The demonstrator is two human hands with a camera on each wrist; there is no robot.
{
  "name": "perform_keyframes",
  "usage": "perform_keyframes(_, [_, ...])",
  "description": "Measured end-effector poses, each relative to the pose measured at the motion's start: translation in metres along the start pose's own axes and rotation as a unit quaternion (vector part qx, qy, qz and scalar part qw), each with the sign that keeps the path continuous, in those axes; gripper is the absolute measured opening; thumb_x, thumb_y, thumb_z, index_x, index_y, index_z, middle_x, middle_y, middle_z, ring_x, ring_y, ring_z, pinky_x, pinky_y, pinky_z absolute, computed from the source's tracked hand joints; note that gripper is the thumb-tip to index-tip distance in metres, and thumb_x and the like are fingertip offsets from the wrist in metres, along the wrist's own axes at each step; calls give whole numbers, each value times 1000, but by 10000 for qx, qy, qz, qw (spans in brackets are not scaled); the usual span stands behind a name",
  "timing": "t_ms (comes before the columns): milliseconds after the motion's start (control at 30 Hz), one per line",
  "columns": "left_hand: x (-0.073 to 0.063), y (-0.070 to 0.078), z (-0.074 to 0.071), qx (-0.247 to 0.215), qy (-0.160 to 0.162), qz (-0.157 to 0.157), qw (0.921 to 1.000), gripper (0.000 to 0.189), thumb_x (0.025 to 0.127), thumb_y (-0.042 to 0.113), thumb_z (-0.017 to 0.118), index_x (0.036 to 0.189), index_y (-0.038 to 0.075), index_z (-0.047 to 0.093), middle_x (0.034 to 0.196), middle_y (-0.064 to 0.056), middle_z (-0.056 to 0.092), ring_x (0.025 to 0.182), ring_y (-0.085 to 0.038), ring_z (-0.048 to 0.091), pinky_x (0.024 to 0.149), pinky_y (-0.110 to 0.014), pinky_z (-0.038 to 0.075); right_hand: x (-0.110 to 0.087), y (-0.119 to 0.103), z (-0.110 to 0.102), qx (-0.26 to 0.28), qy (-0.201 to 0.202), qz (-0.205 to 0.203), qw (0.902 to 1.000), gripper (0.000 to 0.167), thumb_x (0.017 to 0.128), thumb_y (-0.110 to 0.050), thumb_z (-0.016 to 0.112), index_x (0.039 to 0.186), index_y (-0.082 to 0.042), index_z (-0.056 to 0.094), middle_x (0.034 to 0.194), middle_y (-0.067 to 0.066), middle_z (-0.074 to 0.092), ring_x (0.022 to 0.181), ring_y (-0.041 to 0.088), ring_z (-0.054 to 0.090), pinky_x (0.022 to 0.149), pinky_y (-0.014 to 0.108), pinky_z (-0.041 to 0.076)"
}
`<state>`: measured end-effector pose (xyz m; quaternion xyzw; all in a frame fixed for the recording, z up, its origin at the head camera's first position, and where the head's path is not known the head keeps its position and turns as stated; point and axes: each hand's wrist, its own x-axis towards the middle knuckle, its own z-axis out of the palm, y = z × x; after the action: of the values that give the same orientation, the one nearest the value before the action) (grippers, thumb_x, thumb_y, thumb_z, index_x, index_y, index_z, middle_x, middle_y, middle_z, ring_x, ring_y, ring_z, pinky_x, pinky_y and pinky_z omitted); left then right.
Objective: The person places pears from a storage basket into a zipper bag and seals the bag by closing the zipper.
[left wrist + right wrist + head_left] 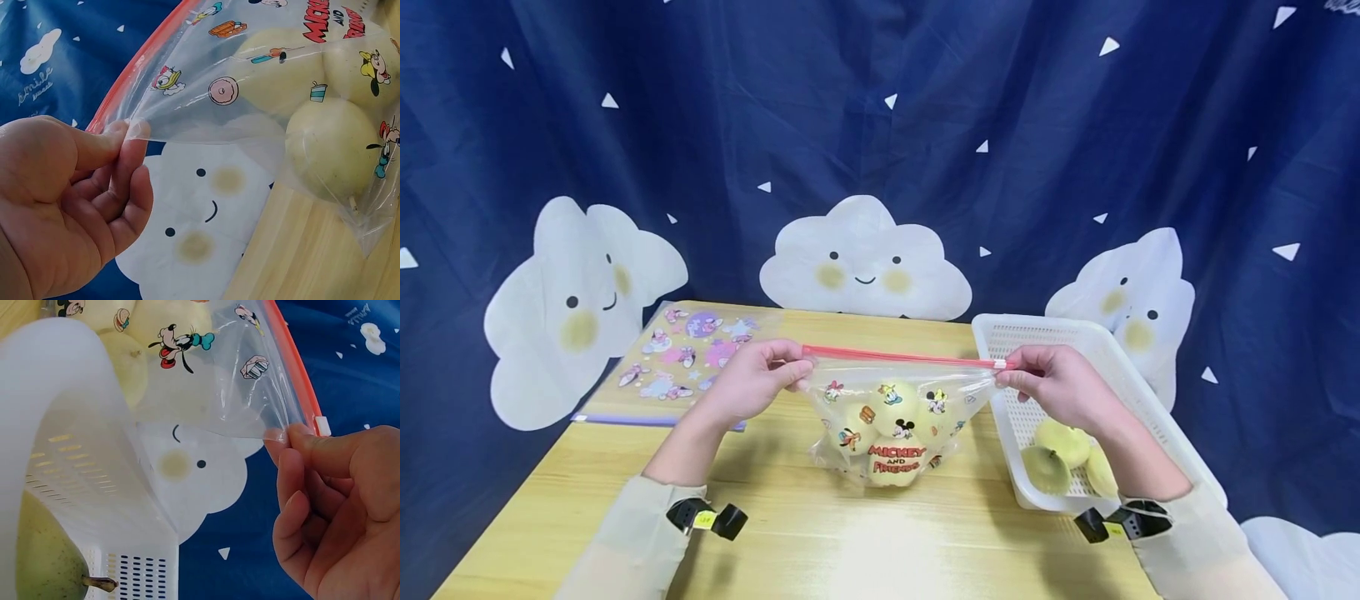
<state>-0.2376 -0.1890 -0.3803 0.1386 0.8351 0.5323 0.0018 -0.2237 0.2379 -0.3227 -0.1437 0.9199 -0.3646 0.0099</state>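
Note:
A clear zip bag [831, 375] with cartoon prints and a red slider strip [902, 357] is stretched between both hands above the table. Several pale yellow-green pears [331, 150] bulge in its lower part. My left hand [760, 379] pinches the bag's top left corner between thumb and forefinger. At the opposite top corner, beside the white slider [322, 426], my right hand [1056, 383] pinches the plastic the same way. The red strip runs nearly straight from one hand to the other.
On the right stands a white slotted basket [1108, 350] with several pears [1063, 442] in its near end, below the right forearm. A second printed bag [662, 367] with a purple strip lies flat at the back left. Behind the wooden table [775, 533] hangs a blue cloud-patterned curtain [880, 100].

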Motion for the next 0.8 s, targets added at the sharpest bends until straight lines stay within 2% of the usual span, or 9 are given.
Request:
perform_keyframes(133, [-1, 2, -3, 50, 85, 61, 9999, 19, 109, 19, 70, 111, 1, 77, 89, -6, 76, 87, -19, 68, 82, -31, 60, 1, 0, -1, 80, 2, 9, 10000, 11, 104, -19, 77, 103, -8, 79, 82, 6, 72, 76, 24, 66, 66, 27, 53])
perform_keyframes(267, [-3, 6, -6, 40, 171, 87, 9998, 20, 107, 24, 73, 114, 5, 78, 99, -8, 77, 91, -18, 67, 80, -27, 57, 1, -1, -1, 34, 58, 9, 10000, 11, 104, -20, 77, 107, -9, 78, 81, 4, 70, 80, 31, 66, 67, 27, 53])
perform_keyframes(367, [-4, 10, -7, 38, 179, 122, 9998, 22, 105, 25, 75, 116, 6, 79, 106, -9, 77, 93, -19, 67, 79, -26, 56, 2, -1, -1, 21, 94, -16, 10000, 11, 104, -19, 77, 108, -10, 79, 82, 4, 71, 80, 32, 67, 66, 27, 53])
perform_keyframes(533, [-2, 14, -6, 291, 176, 157, 9993, 24, 103, 27, 78, 120, 11, 79, 110, -7, 79, 97, -20, 71, 82, -28, 58, 2, 0, 1, 15, 175, -68, 9998, 10, 104, -20, 77, 107, -11, 80, 82, 4, 71, 79, 32, 68, 64, 26, 53])
perform_keyframes(700, [4, 19, -4, 423, 191, 327, 9984, 32, 100, 27, 82, 128, 12, 76, 124, -7, 78, 114, -22, 72, 93, -31, 61, 2, -2, 1, -39, 238, -123, 9996, 9, 104, -20, 77, 107, -12, 80, 83, 3, 72, 78, 29, 68, 65, 26, 53])
perform_keyframes(800, [6, 30, 0, 573, 214, 544, 9966, 40, 97, 27, 85, 133, 13, 74, 132, -5, 76, 125, -24, 69, 104, -39, 60, 2, -3, 1, -39, 247, -137, 9996, 9, 104, -20, 77, 107, -12, 80, 82, 2, 72, 78, 28, 68, 65, 26, 53])
